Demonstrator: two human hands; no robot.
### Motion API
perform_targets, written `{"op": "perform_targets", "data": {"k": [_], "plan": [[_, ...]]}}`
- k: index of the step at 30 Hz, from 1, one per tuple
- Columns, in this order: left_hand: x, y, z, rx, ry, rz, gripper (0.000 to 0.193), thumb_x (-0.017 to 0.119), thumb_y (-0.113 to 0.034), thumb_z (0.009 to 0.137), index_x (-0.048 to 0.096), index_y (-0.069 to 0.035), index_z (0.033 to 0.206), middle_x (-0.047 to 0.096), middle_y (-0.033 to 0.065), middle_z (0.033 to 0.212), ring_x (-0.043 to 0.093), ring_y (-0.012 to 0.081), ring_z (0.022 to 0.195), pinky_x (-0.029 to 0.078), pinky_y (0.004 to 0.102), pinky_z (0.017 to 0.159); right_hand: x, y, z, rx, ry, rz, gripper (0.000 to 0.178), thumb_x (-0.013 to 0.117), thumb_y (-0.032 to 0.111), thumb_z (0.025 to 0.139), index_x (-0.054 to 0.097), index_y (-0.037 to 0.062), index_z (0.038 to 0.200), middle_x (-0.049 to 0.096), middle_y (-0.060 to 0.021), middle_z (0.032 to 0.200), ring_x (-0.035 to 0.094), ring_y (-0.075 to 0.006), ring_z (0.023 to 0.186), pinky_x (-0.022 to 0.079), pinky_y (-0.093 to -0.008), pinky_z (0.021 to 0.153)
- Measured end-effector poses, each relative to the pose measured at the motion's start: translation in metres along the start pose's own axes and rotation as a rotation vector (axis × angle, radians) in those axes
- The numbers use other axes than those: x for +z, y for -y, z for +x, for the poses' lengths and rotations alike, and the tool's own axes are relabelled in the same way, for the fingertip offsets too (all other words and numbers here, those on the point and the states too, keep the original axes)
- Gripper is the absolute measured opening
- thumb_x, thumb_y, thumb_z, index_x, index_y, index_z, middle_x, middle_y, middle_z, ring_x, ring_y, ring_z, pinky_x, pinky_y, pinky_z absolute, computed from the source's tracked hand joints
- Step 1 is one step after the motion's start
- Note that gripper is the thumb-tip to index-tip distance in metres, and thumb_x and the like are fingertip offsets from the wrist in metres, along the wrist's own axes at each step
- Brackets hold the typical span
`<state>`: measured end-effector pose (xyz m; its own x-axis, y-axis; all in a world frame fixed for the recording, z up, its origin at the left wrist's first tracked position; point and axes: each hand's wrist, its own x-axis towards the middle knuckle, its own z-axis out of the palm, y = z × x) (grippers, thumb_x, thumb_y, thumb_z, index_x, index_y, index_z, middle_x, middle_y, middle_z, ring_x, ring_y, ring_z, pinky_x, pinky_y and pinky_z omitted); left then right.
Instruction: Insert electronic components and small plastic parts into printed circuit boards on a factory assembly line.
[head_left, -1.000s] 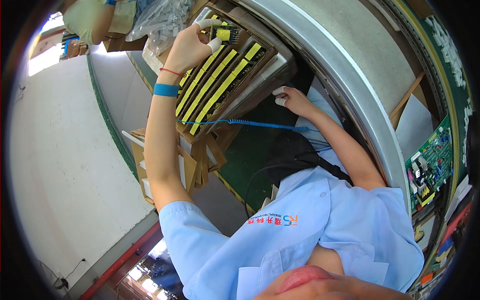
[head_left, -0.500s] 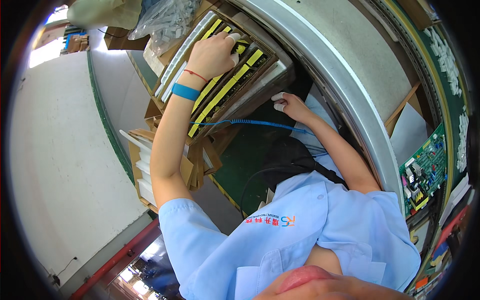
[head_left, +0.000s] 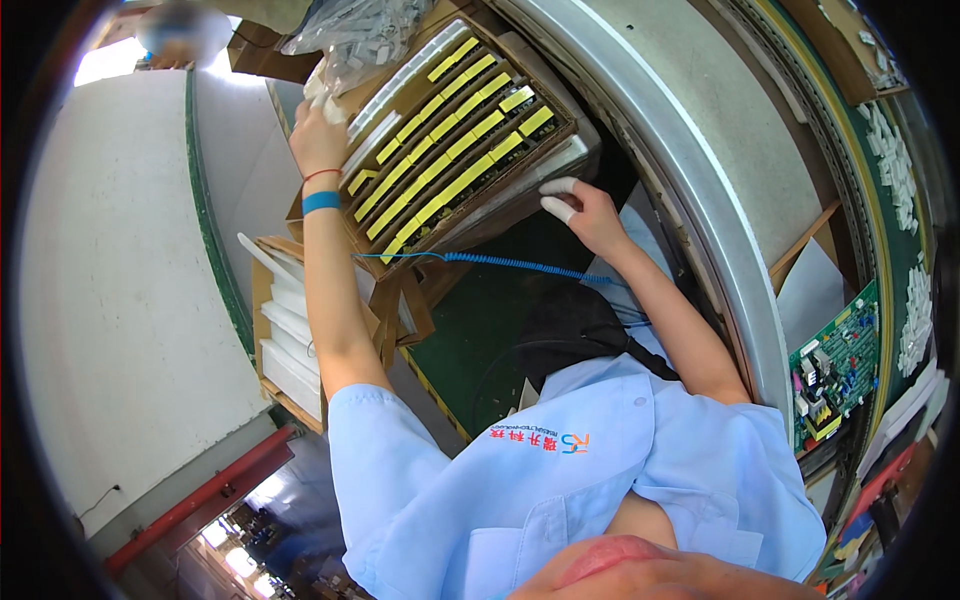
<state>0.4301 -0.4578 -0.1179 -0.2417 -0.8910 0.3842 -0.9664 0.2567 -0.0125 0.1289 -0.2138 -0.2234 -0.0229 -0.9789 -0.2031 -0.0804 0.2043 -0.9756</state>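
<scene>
My left hand [head_left: 320, 138] is beside the upper left edge of a cardboard box [head_left: 545, 150], close to a clear plastic bag. White finger cots cover its fingertips, which point away from me; the fingers look stretched out, with nothing visible in them. A blue band and a red string circle that wrist. Inside the box, circuit boards with yellow-topped parts [head_left: 445, 185] stand in rows between cardboard dividers, with white foam strips [head_left: 405, 75] along the far left side. My right hand [head_left: 597, 220] hovers just right of the box, its cot-covered thumb and forefinger apart and nothing between them.
A blue coiled cord [head_left: 520, 265] stretches across below the box. The plastic bag [head_left: 350, 40] lies at the far end. Left of my forearm stands a carton of white sheets [head_left: 290, 345]. A metal rail [head_left: 690, 150] curves along the right, with a green circuit board [head_left: 838, 365] beyond.
My left hand has left the rows of boards and moved left to the box's edge, uncovering the yellow-topped parts. The right hand stays near the box, thumb and forefinger a little further apart.
</scene>
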Motion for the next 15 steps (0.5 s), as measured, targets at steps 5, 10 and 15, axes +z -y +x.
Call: {"op": "perform_targets", "data": {"k": [5, 10, 15], "plan": [[0.032, 0.107, -0.045, -0.396, 0.408, -0.131, 0.052, 0.054, -0.052, 0.087, 0.063, -0.013, 0.120, 0.062, 0.0150, 0.119, 0.056, 0.0330, 0.115, 0.043, 0.0373, 0.096, 0.027, 0.033, 0.007, -0.175, 0.069, -0.150, 0.038, 0.073, 0.034, 0.080, 0.062, 0.0029, 0.100, 0.060, -0.0126, 0.100, 0.062, -0.0282, 0.093, 0.049, -0.0368, 0.082], [0.020, 0.083, -0.053, -0.371, 0.407, -0.096, 0.051, 0.051, -0.053, 0.088, 0.065, -0.010, 0.113, 0.065, 0.0210, 0.107, 0.059, 0.0377, 0.106, 0.046, 0.0409, 0.090, 0.057, 0.026, 0.008, -0.312, 0.040, -0.383, 0.056, 0.074, 0.043, 0.076, 0.055, 0.0000, 0.105, 0.050, -0.0239, 0.110, 0.052, -0.0421, 0.106, 0.043, -0.0455, 0.091], [0.005, 0.064, -0.101, -0.380, 0.411, 0.197, 0.044, 0.044, -0.044, 0.093, 0.068, -0.008, 0.096, 0.067, 0.0226, 0.097, 0.063, 0.0404, 0.095, 0.049, 0.0474, 0.083, 0.040, 0.032, 0.044, -0.166, 0.033, -0.457, 0.059, 0.074, 0.049, 0.074, 0.054, -0.0015, 0.098, 0.050, -0.0247, 0.105, 0.053, -0.0428, 0.100, 0.044, -0.0457, 0.086]]}}
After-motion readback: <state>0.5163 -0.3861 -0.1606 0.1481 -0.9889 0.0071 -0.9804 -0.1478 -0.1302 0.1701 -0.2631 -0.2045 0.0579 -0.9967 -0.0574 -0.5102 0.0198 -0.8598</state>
